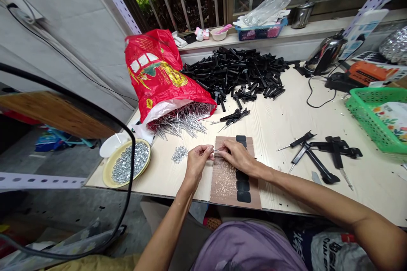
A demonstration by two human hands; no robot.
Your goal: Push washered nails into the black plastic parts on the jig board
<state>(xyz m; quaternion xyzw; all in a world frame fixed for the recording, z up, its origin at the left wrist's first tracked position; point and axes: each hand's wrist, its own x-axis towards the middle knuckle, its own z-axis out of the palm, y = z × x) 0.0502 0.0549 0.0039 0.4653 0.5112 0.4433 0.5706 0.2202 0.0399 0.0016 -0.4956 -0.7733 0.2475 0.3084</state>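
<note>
My left hand (197, 160) and my right hand (235, 155) meet over the near edge of a light wooden table (286, 123). Both are pinched together on a thin metal pin (215, 150) held between their fingertips. Under them lies a brown board (226, 178) with black strips on it. A small heap of tiny metal washers (179, 153) sits just left of my left hand. A red bag (157, 74) spills several long metal pins (179, 123) onto the table behind my hands.
A yellow plate (110, 171) full of washers stands at the table's left corner. A big pile of black plastic parts (237, 72) lies at the back. Assembled black pieces (321, 152) lie to the right, near a green basket (365, 114) and a kettle (326, 53).
</note>
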